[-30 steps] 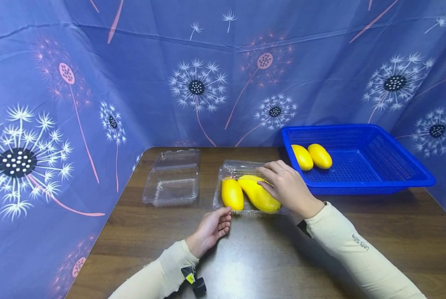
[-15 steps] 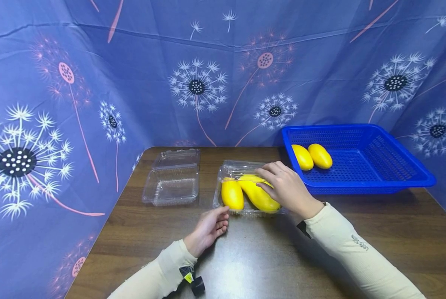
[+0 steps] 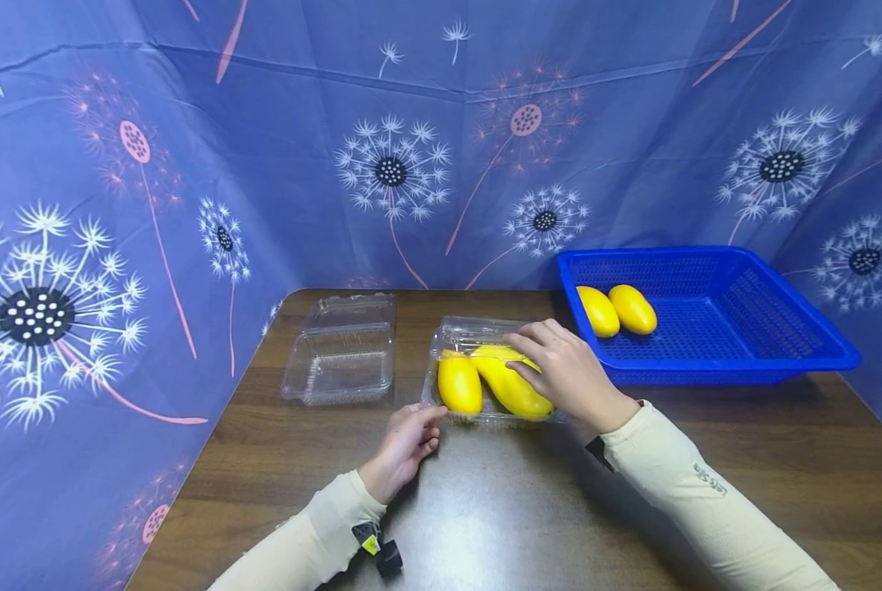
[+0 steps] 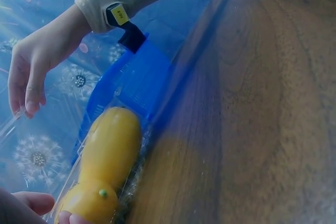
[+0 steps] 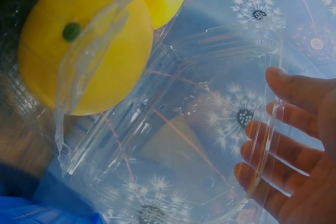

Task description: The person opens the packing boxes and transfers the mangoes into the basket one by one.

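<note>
A clear plastic clamshell container (image 3: 491,416) lies on the table with its lid (image 5: 184,103) raised partway. Inside are two yellow mangoes: a smaller one (image 3: 459,384) on the left and a longer, slanted one (image 3: 513,384) on the right. My left hand (image 3: 404,445) pinches the container's front left corner; in the left wrist view its thumb (image 4: 38,201) and a fingertip straddle the rim. My right hand (image 3: 562,369) grips the lid's edge from above, its fingers (image 5: 278,156) showing through the plastic in the right wrist view.
Another clear clamshell container (image 3: 340,361) stands open on the left of the table. At the back right, a blue perforated basket (image 3: 728,361) holds two mangoes (image 3: 632,309) at its left end. A blue dandelion-print cloth (image 3: 441,164) hangs behind and beside the table.
My left hand has slid left along the container's front edge to its corner. The right hand and the lid have hardly moved.
</note>
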A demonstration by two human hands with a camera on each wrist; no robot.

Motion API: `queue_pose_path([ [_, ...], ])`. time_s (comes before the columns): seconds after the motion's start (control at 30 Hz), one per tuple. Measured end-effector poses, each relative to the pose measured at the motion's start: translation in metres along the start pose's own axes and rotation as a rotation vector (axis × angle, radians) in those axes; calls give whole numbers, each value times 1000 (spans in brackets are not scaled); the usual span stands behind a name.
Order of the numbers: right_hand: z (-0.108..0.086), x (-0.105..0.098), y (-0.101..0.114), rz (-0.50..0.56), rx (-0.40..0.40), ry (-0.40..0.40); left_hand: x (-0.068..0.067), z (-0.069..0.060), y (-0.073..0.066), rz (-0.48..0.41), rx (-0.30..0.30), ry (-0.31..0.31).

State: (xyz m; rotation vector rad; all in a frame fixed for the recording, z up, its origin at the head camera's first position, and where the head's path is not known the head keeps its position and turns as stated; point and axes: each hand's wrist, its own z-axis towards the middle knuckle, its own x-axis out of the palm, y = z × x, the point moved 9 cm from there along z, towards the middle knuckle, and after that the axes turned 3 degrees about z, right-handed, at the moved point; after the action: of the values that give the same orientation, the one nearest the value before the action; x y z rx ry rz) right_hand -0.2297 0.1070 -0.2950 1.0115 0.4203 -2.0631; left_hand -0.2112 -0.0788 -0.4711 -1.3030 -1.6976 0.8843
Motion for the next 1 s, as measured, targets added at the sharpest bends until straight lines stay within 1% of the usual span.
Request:
queue_pose_path([
  [0.2,1,0,3,-12,-30,-8,-3,2,-3,-1,5,-22],
  [0.4,2,1,4,-12,-40,0,-6,6,-5,-33,19,-30],
  [0.67,3,-1,4,-21,-56,2,-5,8,-7,-48,29,-4],
  [0.8,4,-2,4,-21,-70,5,-6,10,-10,-40,40,-3],
  [1.0,6,-2,4,-18,-84,11,-8,14,-11,-32,37,-3],
])
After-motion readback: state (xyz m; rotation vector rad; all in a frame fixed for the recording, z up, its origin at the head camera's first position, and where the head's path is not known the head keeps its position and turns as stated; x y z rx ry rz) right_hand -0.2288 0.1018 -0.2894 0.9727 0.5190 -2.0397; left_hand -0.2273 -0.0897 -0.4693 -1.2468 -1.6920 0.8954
